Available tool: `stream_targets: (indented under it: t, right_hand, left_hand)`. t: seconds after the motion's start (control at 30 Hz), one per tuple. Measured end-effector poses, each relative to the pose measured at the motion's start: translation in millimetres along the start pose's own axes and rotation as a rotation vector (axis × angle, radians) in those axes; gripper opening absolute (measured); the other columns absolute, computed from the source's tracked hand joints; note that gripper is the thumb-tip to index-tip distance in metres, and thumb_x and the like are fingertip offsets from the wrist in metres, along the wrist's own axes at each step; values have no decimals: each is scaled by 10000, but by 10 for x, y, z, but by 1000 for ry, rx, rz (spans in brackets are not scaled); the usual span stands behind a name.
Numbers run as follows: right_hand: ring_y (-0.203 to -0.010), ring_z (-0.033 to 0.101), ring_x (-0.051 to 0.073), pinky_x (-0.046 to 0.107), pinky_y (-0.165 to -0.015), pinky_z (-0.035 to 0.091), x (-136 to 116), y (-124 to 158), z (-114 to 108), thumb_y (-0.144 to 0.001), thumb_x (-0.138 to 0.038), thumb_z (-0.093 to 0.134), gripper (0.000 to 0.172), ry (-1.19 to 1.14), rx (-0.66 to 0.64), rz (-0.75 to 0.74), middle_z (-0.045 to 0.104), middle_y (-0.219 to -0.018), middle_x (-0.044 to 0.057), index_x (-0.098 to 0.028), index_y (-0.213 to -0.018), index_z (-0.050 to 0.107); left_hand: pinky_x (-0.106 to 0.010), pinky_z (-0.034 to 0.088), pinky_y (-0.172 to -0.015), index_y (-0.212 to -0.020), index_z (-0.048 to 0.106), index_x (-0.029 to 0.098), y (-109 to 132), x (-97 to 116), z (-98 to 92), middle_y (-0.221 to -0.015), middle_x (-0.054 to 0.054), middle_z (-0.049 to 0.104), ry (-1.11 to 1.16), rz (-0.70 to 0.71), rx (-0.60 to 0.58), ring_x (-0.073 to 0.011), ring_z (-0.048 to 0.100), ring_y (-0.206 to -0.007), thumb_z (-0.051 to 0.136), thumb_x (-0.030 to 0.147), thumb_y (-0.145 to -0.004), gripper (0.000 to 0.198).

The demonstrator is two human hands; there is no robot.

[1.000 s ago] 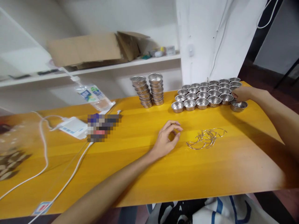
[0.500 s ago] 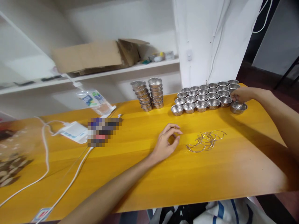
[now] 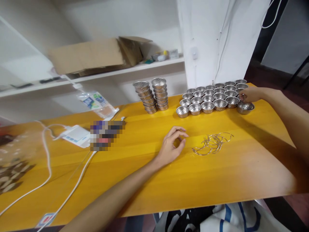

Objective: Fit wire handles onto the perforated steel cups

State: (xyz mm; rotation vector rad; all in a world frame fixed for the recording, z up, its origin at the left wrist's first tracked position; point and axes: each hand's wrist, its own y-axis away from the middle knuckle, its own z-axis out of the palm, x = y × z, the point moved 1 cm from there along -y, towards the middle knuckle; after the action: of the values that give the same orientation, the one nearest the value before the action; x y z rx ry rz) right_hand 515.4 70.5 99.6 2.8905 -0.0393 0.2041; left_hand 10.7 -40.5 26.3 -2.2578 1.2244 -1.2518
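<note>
Perforated metal cups point(image 3: 208, 107) stand mouth-up in close rows on the desk point(image 3: 193, 183), about 1 o'clock from the left hand point(image 3: 172, 145). Right hand point(image 3: 251, 94): fingers curled down at the rightmost front cup point(image 3: 246, 109); cannot tell whether gripping. Left hand: empty, loosely curved. Tangled bent wires point(image 3: 214, 144) lie at its 3 o'clock; two nested cup stacks point(image 3: 160, 95), 11 o'clock.

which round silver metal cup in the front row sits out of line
The rightmost cup, by the right hand: it juts toward the camera, while the other five line up.
</note>
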Motion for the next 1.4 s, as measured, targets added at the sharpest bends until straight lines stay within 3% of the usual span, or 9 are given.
stream_targets:
  t: [0.17, 0.47, 0.57, 0.73, 0.93, 1.07, 1.2, 1.27, 1.4]
  right_hand:
    - [-808, 578, 178, 329, -761, 363, -62, 28, -32, -943, -27, 731, 209, 6, 12, 25, 782, -1072, 174, -110, -1134, 753]
    - [-727, 566, 128, 362, -777, 367, -123, 120, -129, -907, -79, 861, 161, -37, 34, 62, 817, -1034, 189, -69, -1067, 856]
    - [-671, 514, 110, 371, -789, 383, -121, 230, -299, -865, -224, 952, 400, -51, 105, 107, 822, -1065, 203, -68, -1215, 838]
    - [-694, 612, 103, 364, -811, 412, -394, 543, -577, -914, -323, 922, 423, -199, 184, 4, 827, -1016, 131, -151, -1288, 824]
    - [-789, 672, 168, 362, -804, 444, -875, 755, -611, -960, -304, 892, 344, -216, 142, -202, 831, -982, 103, -207, -1282, 818]
    - [-844, 687, 213, 383, -815, 450, -957, 837, -626, -988, -304, 827, 325, -175, 157, -258, 821, -964, 101, -212, -1298, 792]
    - [-907, 721, 250, 400, -813, 480, -1208, 1011, -635, -1020, -333, 745, 280, -186, 175, -399, 823, -1014, 108, -233, -1279, 787]
    - [-942, 739, 261, 404, -825, 507, -1438, 1091, -595, -1031, -322, 705, 275, -205, 147, -518, 827, -1069, 104, -229, -1278, 782]
    - [-977, 749, 270, 402, -840, 533, -1838, 1153, -476, -1014, -259, 667, 277, -196, 138, -697, 816, -1173, 124, -186, -1257, 778]
  left_hand:
    - [-364, 623, -921, -1119, 726, 235, -18, 18, -13, -1250, -84, 694, -22, 0, -5, -221, 730, -1129, 635, 116, -1051, 165]
    - [-390, 618, -943, -1145, 711, 247, -92, -49, -130, -1268, -75, 694, -130, -14, 41, -207, 724, -1036, 632, 148, -1033, 169]
    - [-518, 562, -1104, -1208, 690, 240, -499, -171, -428, -1302, -110, 697, -391, -19, 179, -314, 657, -1251, 663, 163, -985, 238]
    - [-648, 404, -1260, -1209, 689, 229, -1528, -502, -958, -1453, -175, 634, -682, -219, 256, -457, 403, -1549, 796, 271, -922, 309]
    - [-710, 330, -1270, -886, 622, 182, -2037, -839, -1160, -1246, -167, 706, -664, -436, 248, -443, 428, -1415, 863, 375, -940, 313]
    - [-706, 323, -1286, -845, 620, 180, -2109, -780, -1187, -1267, -148, 694, -654, -390, 375, -426, 437, -1419, 909, 346, -928, 344]
    - [-562, 421, -1276, -882, 611, 175, -2043, -585, -1131, -1394, -116, 605, -563, -199, 561, -342, 547, -1399, 877, 200, -929, 271]
    - [-488, 516, -1195, -895, 605, 187, -1781, -464, -1000, -1382, -110, 590, -484, -100, 546, -301, 607, -1343, 866, 191, -913, 262]
    - [-514, 566, -1156, -849, 629, 207, -838, -261, -611, -1331, -91, 661, -366, -63, 232, -302, 668, -1297, 833, 349, -921, 259]
